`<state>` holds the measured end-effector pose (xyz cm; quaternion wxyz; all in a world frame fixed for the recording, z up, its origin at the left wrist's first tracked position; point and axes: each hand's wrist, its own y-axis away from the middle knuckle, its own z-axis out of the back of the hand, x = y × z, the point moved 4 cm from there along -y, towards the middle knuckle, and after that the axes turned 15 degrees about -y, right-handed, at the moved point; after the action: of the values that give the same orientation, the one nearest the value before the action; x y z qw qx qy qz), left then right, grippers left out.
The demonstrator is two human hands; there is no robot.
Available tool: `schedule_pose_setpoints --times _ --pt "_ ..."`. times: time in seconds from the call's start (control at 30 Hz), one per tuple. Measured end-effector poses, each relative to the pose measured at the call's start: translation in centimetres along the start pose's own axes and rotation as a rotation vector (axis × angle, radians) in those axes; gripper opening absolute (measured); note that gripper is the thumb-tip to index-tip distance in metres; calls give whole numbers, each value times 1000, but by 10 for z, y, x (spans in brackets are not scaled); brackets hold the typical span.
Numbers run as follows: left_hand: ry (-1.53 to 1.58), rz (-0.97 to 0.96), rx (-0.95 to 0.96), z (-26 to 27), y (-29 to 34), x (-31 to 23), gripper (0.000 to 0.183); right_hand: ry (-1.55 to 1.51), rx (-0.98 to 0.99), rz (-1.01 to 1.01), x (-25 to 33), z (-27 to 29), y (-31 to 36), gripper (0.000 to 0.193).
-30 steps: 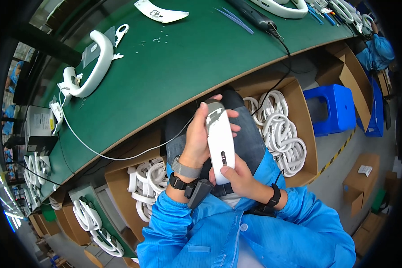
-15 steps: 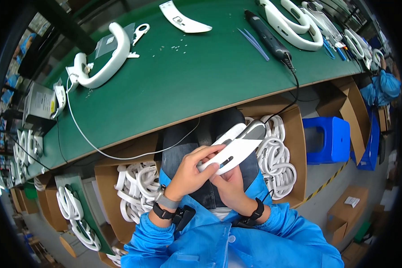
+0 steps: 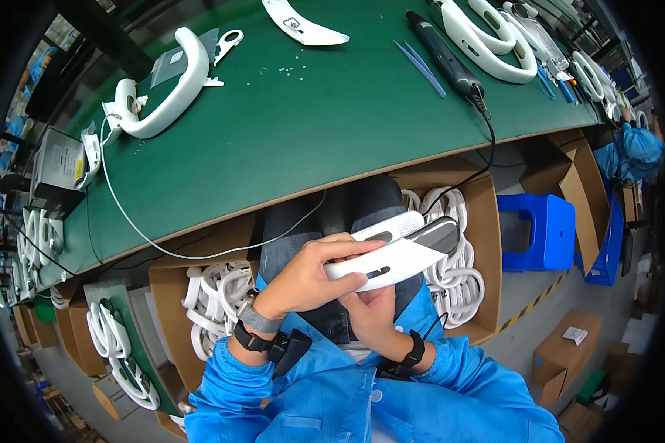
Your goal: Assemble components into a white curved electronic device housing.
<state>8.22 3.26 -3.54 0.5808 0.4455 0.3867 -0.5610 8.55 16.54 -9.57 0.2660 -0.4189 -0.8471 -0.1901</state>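
Above my lap is a white U-shaped plastic neckband device point(image 3: 395, 262) with a dark grey glossy end piece, held in both hands. My left hand point(image 3: 310, 273) is closed around its left end, thumb lying along the lower arm near a dark slot. From below, my right hand point(image 3: 373, 314) supports the same arm, its fingers partly hidden beneath. A second arm of the device, with a speckled patch, shows behind the first. Beyond, on the green table, lie a dark corded screwdriver point(image 3: 443, 59) and blue tweezers point(image 3: 421, 70).
Cardboard boxes of white neckbands stand on both sides of my legs, a left box point(image 3: 166, 295) and a right box point(image 3: 488, 258). A white cable point(image 3: 162, 249) hangs over the table edge. Another neckband point(image 3: 174, 103) and a curved white panel point(image 3: 303, 26) lie on the table. A blue stool point(image 3: 558, 232) stands at right.
The neckband has turned to lie flatter, its dark end swinging lower and to the right. Both hands keep their hold. The whole view has shifted slightly.
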Motion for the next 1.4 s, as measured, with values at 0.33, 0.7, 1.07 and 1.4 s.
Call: schedule_pose_setpoints --times 0.33,0.7,1.07,1.4 --pt "-62 -33 -5 0 -3 0 47 -2 38 39 3 -5 1 54" --pt "-107 -25 1 0 -3 -4 45 16 51 53 5 -6 1 53" --pt "-104 -106 -49 -3 -4 -3 49 41 36 22 3 -3 4 67" --pt "-117 -100 -59 -4 -3 -3 48 35 27 17 2 -2 5 67"
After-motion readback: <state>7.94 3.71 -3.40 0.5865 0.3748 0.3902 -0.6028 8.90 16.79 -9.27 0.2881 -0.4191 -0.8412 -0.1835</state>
